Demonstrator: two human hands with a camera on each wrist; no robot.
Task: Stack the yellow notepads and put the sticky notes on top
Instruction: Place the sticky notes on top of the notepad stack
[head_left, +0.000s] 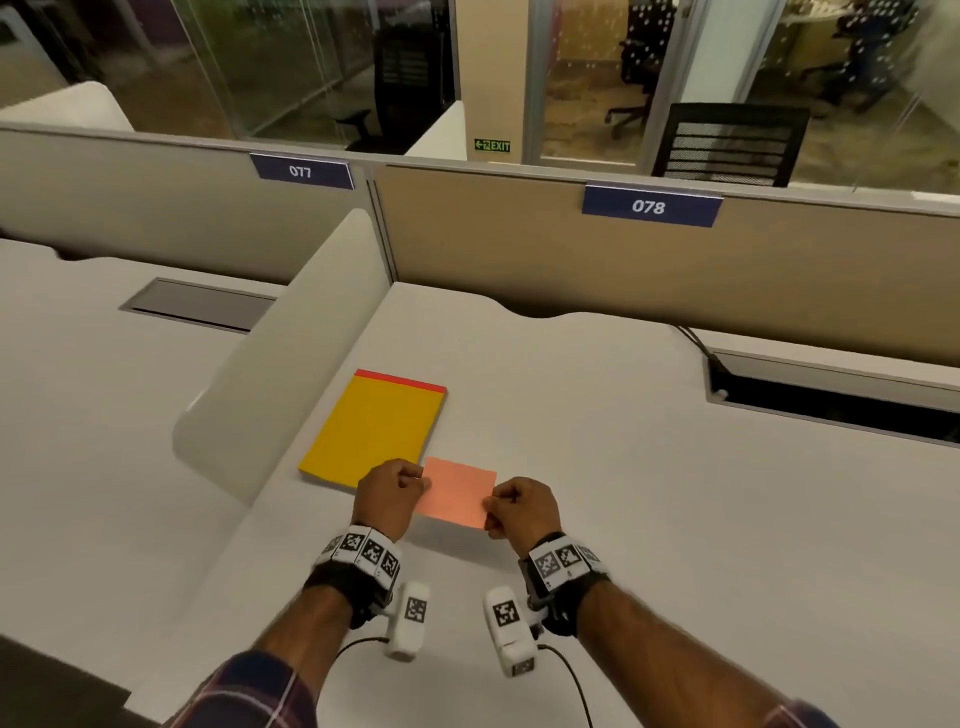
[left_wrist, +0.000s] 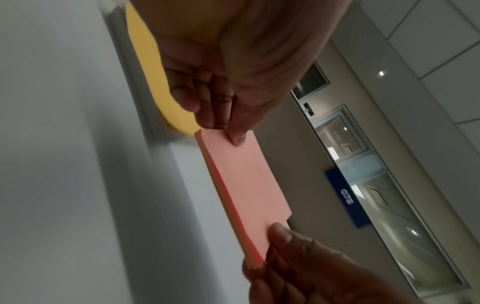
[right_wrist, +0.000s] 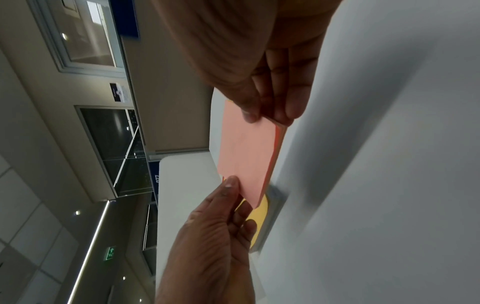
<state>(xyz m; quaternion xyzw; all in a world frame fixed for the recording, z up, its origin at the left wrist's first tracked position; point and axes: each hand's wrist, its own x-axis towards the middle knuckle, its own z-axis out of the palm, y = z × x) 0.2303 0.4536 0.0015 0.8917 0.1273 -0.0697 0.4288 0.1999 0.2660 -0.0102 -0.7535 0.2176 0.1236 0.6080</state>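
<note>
A pink pad of sticky notes (head_left: 457, 491) hangs just above the white desk (head_left: 649, 493), held between both hands. My left hand (head_left: 390, 493) pinches its left edge, thumb on top (left_wrist: 237, 135). My right hand (head_left: 519, 506) pinches its right edge (right_wrist: 249, 115). The pad (left_wrist: 246, 189) (right_wrist: 246, 156) is thin, with an orange side. A yellow notepad stack (head_left: 376, 428) with a red top strip lies flat on the desk, just left of and beyond the sticky notes. Its near right corner (left_wrist: 179, 121) sits close to my left fingers.
A white curved divider (head_left: 280, 353) rises just left of the yellow stack. Beige partition panels (head_left: 675, 270) labelled 077 and 078 close the back of the desk. A cable slot (head_left: 831, 400) with a black cable lies at the right rear.
</note>
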